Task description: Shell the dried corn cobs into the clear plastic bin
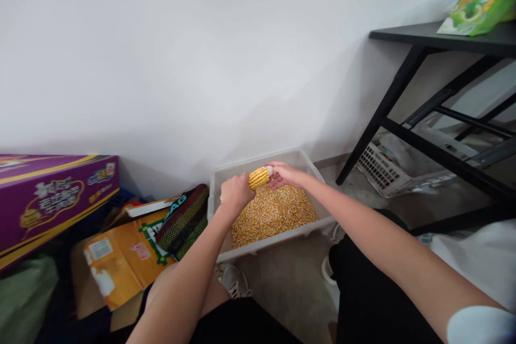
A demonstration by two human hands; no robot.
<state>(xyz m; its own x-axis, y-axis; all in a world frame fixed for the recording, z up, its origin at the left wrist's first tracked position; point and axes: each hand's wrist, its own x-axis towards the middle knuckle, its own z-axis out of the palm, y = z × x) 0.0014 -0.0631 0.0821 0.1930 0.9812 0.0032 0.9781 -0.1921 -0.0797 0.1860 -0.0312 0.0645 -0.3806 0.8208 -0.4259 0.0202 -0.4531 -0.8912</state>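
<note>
A yellow corn cob (258,178) is held between my two hands, above a white plastic bin (263,247). My left hand (237,191) is closed round its left end, the fingers mostly hidden behind the back of the hand. At the cob's pale right tip, my right hand (282,174) pinches it with the fingers bent. Loose corn kernels (278,215) cover much of the bin's floor beneath both hands.
Left of the bin lie a mesh bag (187,220), a flattened orange carton (124,263) and a purple box (56,199). A black table (423,37) stands at right, with a white basket (387,172) under it and a green package (479,2) on top.
</note>
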